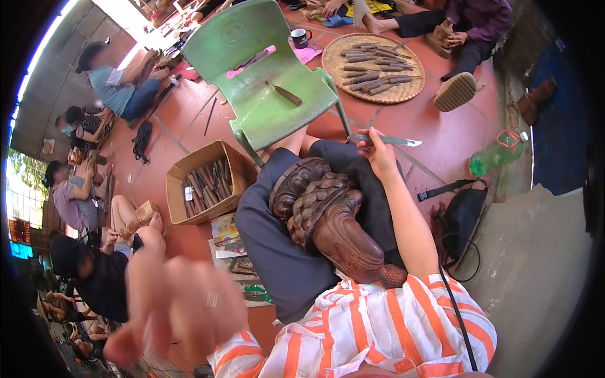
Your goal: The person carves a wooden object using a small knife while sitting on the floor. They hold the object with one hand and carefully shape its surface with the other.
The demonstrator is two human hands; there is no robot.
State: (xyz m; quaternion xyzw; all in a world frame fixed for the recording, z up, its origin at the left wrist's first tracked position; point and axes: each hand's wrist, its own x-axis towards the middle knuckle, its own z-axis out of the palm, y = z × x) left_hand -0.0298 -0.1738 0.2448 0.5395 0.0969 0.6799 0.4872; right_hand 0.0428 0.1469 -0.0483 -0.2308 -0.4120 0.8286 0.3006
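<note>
A dark brown carved wooden piece (343,227), with scaly curls and a smooth curved body, lies across my lap on dark trousers. My right hand (380,155), beyond it on the right, is closed round a narrow grey metal knife (403,141) with a bright tip pointing right. My left hand (183,309) is raised close to the camera at lower left, clear of the carving. Motion blurs its fingers, so I cannot make out their pose or whether anything is in them.
Ahead stands a green plastic chair (277,97) with a wooden-handled chisel (287,94) on its seat. A cardboard box (183,170) of tools is at left. Far right are a woven tray (409,53) of chisels, a green bottle (495,157) and a black bag (465,217). Several people sit around.
</note>
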